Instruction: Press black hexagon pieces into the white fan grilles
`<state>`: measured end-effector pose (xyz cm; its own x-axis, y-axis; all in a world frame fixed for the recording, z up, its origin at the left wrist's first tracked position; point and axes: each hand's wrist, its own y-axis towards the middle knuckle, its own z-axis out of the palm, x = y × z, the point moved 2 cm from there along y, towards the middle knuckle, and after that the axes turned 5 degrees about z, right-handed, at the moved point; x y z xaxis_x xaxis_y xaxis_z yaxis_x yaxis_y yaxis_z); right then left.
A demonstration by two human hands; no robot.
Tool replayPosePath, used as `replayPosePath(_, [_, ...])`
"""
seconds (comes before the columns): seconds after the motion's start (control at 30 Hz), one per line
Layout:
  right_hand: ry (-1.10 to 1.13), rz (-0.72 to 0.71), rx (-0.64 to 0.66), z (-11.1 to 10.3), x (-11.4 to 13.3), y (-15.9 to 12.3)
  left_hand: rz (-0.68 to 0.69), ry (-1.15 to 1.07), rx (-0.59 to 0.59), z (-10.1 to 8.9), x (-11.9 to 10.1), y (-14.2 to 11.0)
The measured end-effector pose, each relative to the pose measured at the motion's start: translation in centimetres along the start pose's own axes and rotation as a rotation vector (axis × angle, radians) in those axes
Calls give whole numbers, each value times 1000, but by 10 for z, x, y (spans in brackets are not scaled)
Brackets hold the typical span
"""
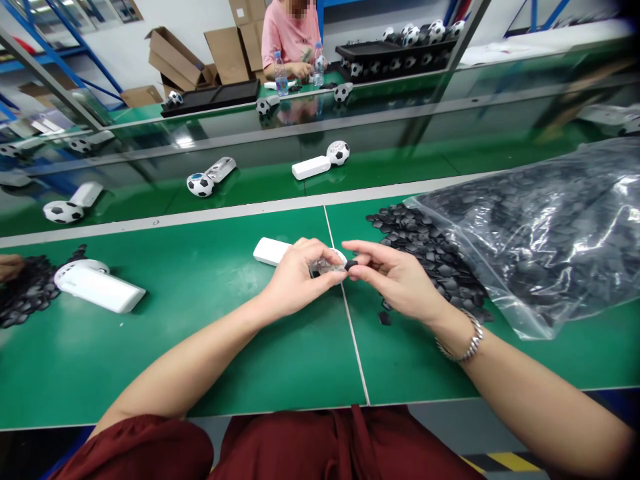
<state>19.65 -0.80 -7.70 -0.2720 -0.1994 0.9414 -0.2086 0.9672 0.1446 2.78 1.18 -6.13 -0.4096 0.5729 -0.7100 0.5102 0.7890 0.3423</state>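
Note:
My left hand (pixel 303 272) is closed round the ball-shaped head of a white plastic device (pixel 271 251); its flat white handle sticks out to the left. Between the thumb and fingers of my right hand (pixel 395 277) is a small black patch (pixel 351 265), right at the edge of that head. My fingers hide most of the head. Just beyond my right hand lies a heap of loose black patches (pixel 435 257), with a stray patch (pixel 385 318) below it on the green table (pixel 240 360).
A clear plastic bag (pixel 550 227) full of black patches covers the right side. At the left lie another white device (pixel 103 287) and a second patch pile, where someone's hand (pixel 11 267) shows. Football-patterned devices (pixel 313 167) sit on the green strip ahead. A person (pixel 293 40) sits opposite.

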Motion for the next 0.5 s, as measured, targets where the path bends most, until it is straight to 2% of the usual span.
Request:
replayPosePath(0.13, [56, 45, -21, 0, -3, 3, -51, 225, 18, 1, 10, 0])
replayPosePath(0.23, [15, 27, -56, -3, -4, 4, -88, 258, 48, 3, 19, 1])
replayPosePath(0.37, [-145, -129, -24, -8, -2, 3, -4, 203, 125, 1, 27, 3])
replayPosePath(0.5, [-321, -329, 104, -4, -1, 0, 28, 226, 219, -2, 30, 3])
